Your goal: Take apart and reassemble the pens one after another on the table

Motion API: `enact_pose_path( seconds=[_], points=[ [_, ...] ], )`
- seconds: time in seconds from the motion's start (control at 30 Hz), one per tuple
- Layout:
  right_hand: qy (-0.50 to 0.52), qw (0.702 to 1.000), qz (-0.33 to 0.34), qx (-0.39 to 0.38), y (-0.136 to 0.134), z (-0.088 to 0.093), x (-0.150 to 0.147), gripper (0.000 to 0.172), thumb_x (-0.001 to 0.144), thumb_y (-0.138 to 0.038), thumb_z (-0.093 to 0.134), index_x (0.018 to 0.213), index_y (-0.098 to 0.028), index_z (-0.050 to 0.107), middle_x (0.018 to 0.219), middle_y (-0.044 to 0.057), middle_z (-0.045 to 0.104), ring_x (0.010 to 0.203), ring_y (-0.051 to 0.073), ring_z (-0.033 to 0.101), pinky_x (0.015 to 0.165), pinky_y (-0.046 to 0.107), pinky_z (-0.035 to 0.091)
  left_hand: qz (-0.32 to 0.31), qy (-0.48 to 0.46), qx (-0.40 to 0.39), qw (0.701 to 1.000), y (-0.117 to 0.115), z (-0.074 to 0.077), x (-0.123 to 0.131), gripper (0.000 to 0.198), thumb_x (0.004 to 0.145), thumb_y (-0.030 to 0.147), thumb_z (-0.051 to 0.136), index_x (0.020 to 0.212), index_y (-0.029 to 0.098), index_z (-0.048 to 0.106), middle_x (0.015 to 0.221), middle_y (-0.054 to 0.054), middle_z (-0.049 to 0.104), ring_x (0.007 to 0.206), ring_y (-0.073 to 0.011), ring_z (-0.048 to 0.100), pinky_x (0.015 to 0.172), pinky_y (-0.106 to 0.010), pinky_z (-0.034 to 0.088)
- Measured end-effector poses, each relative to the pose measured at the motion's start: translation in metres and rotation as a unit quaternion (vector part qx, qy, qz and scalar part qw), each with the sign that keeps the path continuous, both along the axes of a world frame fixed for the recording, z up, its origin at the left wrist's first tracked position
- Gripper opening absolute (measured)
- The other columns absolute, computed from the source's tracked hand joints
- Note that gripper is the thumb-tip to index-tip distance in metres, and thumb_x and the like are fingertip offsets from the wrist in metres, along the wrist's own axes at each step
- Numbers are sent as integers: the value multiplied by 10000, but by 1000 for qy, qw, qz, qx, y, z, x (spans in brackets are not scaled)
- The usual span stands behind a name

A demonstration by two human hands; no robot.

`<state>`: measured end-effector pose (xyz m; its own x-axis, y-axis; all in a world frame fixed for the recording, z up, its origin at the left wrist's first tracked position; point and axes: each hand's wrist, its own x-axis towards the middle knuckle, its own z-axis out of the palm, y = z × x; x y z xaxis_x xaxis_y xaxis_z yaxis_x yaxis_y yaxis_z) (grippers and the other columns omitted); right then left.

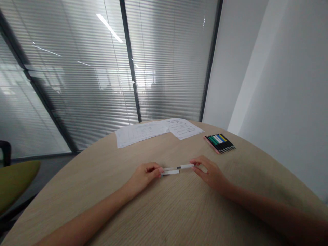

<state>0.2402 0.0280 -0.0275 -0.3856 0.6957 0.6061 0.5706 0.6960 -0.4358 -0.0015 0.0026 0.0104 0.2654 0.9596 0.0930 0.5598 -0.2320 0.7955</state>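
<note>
My left hand rests on the round wooden table, fingers pinched on the left end of a white pen. A separate white piece, perhaps its cap, lies just below the pen by the left fingertips. My right hand pinches the pen's right end, a white section past a dark band. The pen lies level between both hands, just above the tabletop.
A row of several pens with black, green, white, blue and yellow barrels lies at the right rear of the table. Printed paper sheets are spread at the far edge. A green chair stands at left; glass walls with blinds lie beyond.
</note>
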Motion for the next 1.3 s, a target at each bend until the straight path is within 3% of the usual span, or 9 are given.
enact_pose_path(
  seconds=[0.5,0.67,0.87,1.13,1.3],
  points=[
    [-17,997,63,29,-3,0,0,143,771,-164,447,853,-210,555,781,31,594,756,140,545,694,281,448,-35,63,105,992,-4,-3,2,184,733,274,471,681,161,607,638,1,557,608,-114,479,565,-216,369],
    [-7,999,41,15,1,0,0,149,745,-158,475,853,-210,563,787,30,596,756,144,547,702,288,449,-60,44,144,987,-1,-7,-1,172,747,257,478,716,170,623,682,-15,551,669,-128,496,596,-232,391],
    [-41,998,47,21,7,-2,-1,256,684,-102,522,917,-197,571,796,29,620,777,156,542,757,326,419,-74,28,146,986,0,-11,-1,146,757,236,480,727,175,610,748,-19,512,696,-121,486,574,-213,400],
    [-74,994,77,29,9,0,-1,140,724,-140,514,823,-193,599,768,28,625,766,155,531,745,328,407,-104,30,159,981,-3,-6,1,159,761,257,469,739,177,605,772,-27,531,735,-138,503,679,-266,409],
    [-31,998,52,-29,9,1,0,138,736,-157,500,825,-191,599,778,33,615,773,155,533,718,300,428,-74,45,150,985,-1,-9,-3,213,759,285,466,928,198,563,851,-30,547,787,-155,498,727,-290,401]
  ],
)
